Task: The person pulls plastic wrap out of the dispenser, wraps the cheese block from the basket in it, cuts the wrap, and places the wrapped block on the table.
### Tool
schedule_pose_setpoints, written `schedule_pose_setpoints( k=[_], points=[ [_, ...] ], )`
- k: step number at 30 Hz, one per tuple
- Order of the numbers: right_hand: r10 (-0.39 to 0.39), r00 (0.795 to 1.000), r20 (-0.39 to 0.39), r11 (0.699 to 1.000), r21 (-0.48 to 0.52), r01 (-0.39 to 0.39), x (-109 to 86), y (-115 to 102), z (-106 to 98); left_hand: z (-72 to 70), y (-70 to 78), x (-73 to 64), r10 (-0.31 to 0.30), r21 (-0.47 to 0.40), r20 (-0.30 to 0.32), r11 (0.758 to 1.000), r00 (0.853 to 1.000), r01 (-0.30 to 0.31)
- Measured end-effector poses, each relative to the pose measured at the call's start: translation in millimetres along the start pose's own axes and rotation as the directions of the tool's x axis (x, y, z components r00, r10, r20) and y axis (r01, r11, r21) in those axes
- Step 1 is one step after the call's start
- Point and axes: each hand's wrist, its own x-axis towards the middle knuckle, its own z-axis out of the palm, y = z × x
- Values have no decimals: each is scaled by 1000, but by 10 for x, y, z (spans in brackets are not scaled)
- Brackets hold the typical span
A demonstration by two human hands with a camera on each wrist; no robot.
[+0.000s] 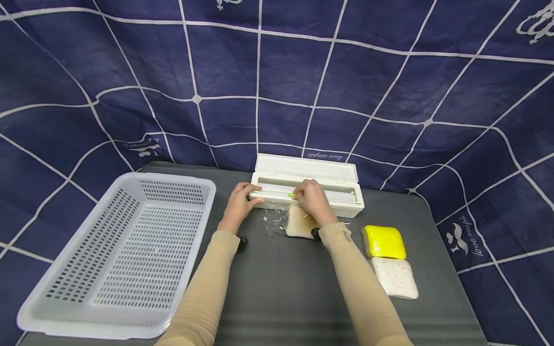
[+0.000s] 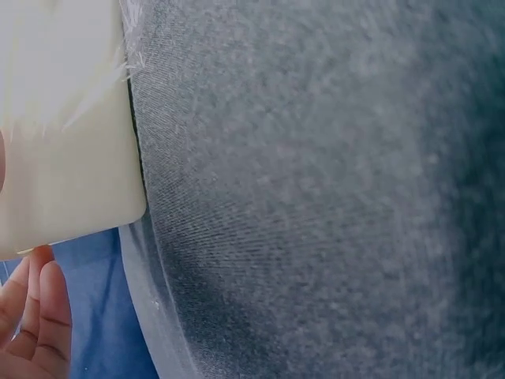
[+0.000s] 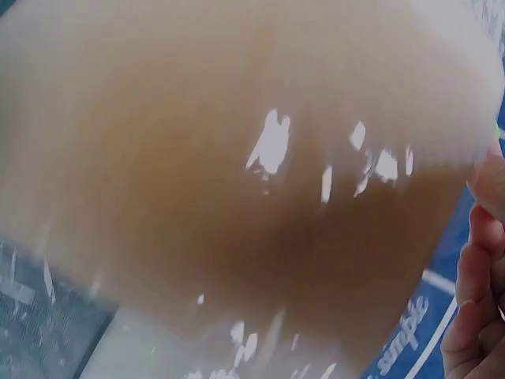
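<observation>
A white cling film dispenser [image 1: 346, 210] stands at the back of the table, its lid [image 1: 305, 166] tipped up behind it. My left hand [image 1: 239, 204] grips the dispenser's left end, thumb in front and fingers over the top. On the front rail, my right hand [image 1: 312, 197] pinches a small green slide cutter [image 1: 292, 194]. Below that hand lies a toast-like bread slice [image 1: 298, 226], pale with a browned middle, and clear cling film [image 1: 274, 218] spreads crumpled to its left. The right wrist view shows glossy film over the slice [image 3: 197, 158], blurred and close.
A large white perforated basket [image 1: 203, 211] takes up the left side of the grey table [image 1: 277, 298]. On the right, a wrapped yellow square piece [image 1: 385, 241] lies just behind a white speckled one [image 1: 395, 278]. Blue checked cloth [image 1: 285, 120] hangs behind and at both sides.
</observation>
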Motion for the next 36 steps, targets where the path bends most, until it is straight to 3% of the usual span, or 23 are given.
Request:
schedule_pose_setpoints(
  k=[12,18,32,36],
  points=[
    [-23,998,-61,1000,-1,23,-267,614,-318,-10,18,-10,-42,-16,28,999,999,42],
    [-15,988,-153,999,-36,10,-419,904,-429,-29,-1,-30,-45,-31,10,998,999,45],
    [-99,973,-207,992,-96,81,-515,1052,-447,-23,38,-33,-42,-8,43,999,998,42],
    [-101,965,-241,987,-148,66,-614,1201,-561,14,70,-16,-37,-16,59,999,998,38]
  ],
)
